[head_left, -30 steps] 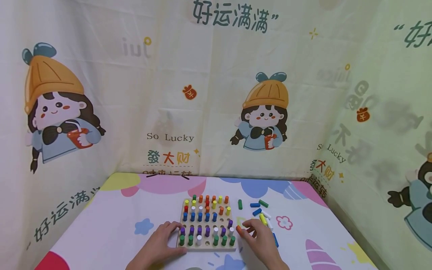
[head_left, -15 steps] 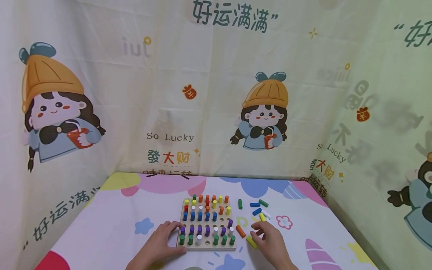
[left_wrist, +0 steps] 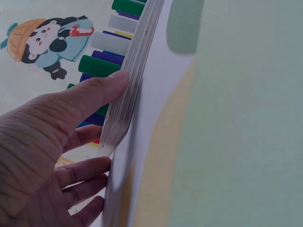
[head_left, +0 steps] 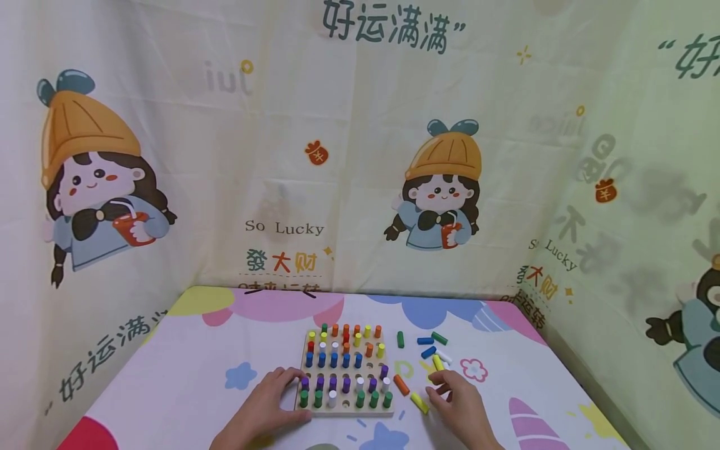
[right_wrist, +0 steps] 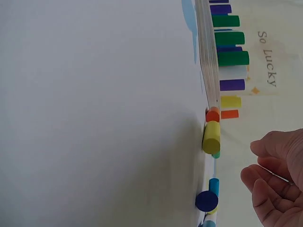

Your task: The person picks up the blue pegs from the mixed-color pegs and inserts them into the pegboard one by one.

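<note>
A wooden pegboard [head_left: 368, 412] lies on the table, with rows of upright coloured pegs and a few open holes. My left hand [head_left: 267, 400] grips its left side, the thumb on the front edge in the left wrist view and the index finger round the side. To the right of the board lie a loose orange peg [head_left: 401, 385] and a yellow peg [head_left: 419, 403]. Just right of these hovers my right hand [head_left: 461, 403], fingers loosely bent and nothing between them. Another yellow peg [head_left: 438, 363] lies just beyond its fingertips.
Behind the right hand lie a green peg [head_left: 400, 339], another green peg [head_left: 439, 338], blue pegs [head_left: 425, 341] and a white peg [head_left: 444, 357]. A dark blue peg [right_wrist: 207, 201] shows low in the right wrist view. Printed cloth [head_left: 360, 187] walls surround the table.
My right hand has let go of the orange peg beside the board and moved to the right, uncovering the nearer yellow peg. The left hand stays on the board.
</note>
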Available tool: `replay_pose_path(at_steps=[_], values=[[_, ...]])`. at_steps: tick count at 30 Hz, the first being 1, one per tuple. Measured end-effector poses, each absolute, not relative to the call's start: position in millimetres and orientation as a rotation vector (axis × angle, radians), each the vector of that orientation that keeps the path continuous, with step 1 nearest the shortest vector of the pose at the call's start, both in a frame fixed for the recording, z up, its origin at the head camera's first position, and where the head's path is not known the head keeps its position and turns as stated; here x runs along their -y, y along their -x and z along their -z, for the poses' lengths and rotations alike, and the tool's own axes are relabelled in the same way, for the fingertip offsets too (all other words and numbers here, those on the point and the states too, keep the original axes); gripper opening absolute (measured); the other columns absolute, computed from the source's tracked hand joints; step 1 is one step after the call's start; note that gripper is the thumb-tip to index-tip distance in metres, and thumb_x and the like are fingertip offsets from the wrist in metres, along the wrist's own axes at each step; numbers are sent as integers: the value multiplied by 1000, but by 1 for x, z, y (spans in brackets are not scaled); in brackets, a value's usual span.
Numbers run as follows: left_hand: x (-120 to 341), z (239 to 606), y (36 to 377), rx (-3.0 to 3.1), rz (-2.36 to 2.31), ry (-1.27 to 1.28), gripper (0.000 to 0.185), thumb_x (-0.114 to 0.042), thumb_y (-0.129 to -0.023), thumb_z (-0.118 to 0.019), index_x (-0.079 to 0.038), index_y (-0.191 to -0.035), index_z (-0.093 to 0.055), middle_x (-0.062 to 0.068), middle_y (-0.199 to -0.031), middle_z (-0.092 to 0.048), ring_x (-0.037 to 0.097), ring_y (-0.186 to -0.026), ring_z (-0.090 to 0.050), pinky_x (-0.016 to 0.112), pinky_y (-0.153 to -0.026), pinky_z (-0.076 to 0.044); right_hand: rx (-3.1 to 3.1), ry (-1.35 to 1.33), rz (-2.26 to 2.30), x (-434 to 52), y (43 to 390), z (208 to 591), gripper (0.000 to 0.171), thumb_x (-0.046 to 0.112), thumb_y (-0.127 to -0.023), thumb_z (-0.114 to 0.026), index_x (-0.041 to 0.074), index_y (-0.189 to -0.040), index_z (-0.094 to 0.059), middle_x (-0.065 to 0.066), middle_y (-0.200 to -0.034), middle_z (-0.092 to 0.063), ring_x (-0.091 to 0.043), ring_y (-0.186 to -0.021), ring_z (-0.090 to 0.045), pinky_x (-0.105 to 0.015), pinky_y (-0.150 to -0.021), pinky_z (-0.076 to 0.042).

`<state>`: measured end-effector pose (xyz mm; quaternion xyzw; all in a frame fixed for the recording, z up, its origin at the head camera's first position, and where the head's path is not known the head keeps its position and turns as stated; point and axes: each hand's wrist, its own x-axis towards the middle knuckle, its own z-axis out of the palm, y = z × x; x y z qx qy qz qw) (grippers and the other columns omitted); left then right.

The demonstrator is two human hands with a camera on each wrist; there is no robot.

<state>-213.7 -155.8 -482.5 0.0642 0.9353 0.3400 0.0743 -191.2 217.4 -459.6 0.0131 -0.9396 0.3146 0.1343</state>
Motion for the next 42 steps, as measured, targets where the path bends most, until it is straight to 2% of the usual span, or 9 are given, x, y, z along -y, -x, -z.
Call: replay_pose_path(at_steps=[9, 22, 33, 42], values=[[156, 483, 214, -2800, -1038, -216, 75, -53, -65, -92, -19, -126, -65, 6, -118, -60, 28, -105, -55, 67, -95, -51, 2733, -8, -877, -226, 189, 457, 20, 12, -83, -84, 5, -99, -72, 2, -91, -71, -10, -74, -63, -24, -62, -53], [155, 482, 213, -2819, -1034, -195, 78, -53, -62, -93, -21, -127, -65, 5, -118, -60, 29, -107, -55, 67, -95, -51, 2769, 122, -875, -242, 189, 457, 22, 12, -85, -82, 3, -103, -72, -1, -93, -72, -12, -76, -63, -28, -67, -55], [155, 485, 215, -2819, -1028, -175, 79, -55, -60, -93, -23, -126, -65, 6, -122, -61, 30, -110, -55, 69, -95, -50, 2788, 161, -851, -257, 187, 460, 22, 11, -85, -80, 3, -104, -71, -5, -93, -72, -13, -72, -63, -27, -61, -51], [154, 484, 212, -2798, -1045, -175, 77, -53, -62, -93, -21, -127, -65, 5, -120, -60, 30, -108, -55, 68, -94, -51, 2894, 232, -846, -261, 189, 466, 25, 13, -83, -83, 3, -101, -70, -3, -89, -69, -14, -71, -60, -30, -61, -53]])
